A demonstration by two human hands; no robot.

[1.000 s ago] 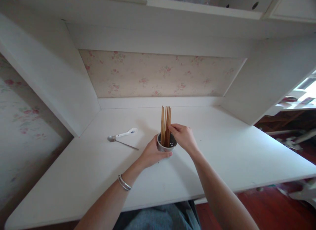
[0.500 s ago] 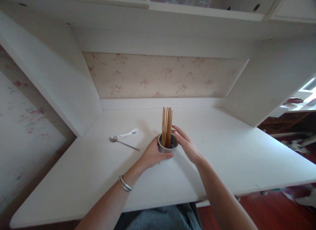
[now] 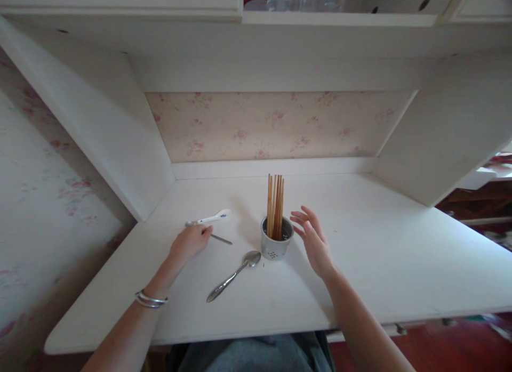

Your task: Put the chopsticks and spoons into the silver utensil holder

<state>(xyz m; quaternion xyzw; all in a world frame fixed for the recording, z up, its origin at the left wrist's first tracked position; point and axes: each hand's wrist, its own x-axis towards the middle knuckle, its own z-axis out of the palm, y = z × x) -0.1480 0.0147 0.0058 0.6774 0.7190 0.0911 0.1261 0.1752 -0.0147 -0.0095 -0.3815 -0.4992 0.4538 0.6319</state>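
My left hand (image 3: 189, 241) is closed over the thin long-handled metal spoon (image 3: 221, 239), hiding its middle; the handle end sticks out to the right. Just beyond lies a white ceramic spoon (image 3: 214, 217) with a blue mark. A perforated metal utensil holder (image 3: 276, 248) stands upright with several wooden chopsticks (image 3: 275, 207) in it. My right hand (image 3: 314, 244), fingers apart, hovers at the holder's right side with nothing in it. In front of the holder, a larger metal spoon (image 3: 236, 275) rests on the tabletop, bowl toward the holder.
The white desk (image 3: 400, 255) has side panels and a back strip of floral wallpaper (image 3: 264, 127). Overhead is a cabinet shelf (image 3: 336, 18) with clear plastic items. The desk's front edge lies close to my lap.
My left hand has left the holder and moved left onto the thin metal spoon. My right hand has drawn slightly away from the holder. The larger spoon is now uncovered.
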